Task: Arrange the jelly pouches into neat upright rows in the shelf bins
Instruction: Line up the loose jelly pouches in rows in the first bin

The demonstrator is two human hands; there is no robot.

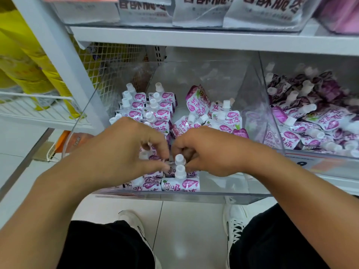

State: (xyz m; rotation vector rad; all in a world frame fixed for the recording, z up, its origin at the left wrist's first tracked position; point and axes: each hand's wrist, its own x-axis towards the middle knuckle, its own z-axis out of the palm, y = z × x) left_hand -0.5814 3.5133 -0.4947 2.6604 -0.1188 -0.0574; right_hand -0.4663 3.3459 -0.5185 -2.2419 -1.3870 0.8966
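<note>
A clear plastic bin [194, 198] on the shelf holds white-and-purple jelly pouches with white caps. Upright rows [149, 111] fill its left side, running from the back toward the front. A loose jumble of pouches [211, 119] lies at the middle right. My left hand [124, 150] and my right hand [209, 150] meet near the bin's front, both pinching the top of an upright pouch [179, 159]. Another upright pouch [180, 183] stands just in front of it against the bin's front wall.
To the right, a second clear bin [318, 158] is heaped with unsorted pouches [310, 121]. Silver snack bags [198, 12] sit on the shelf above. Yellow packages [29, 61] and a white wire rack are at the left. My shoes stand on the tiled floor below.
</note>
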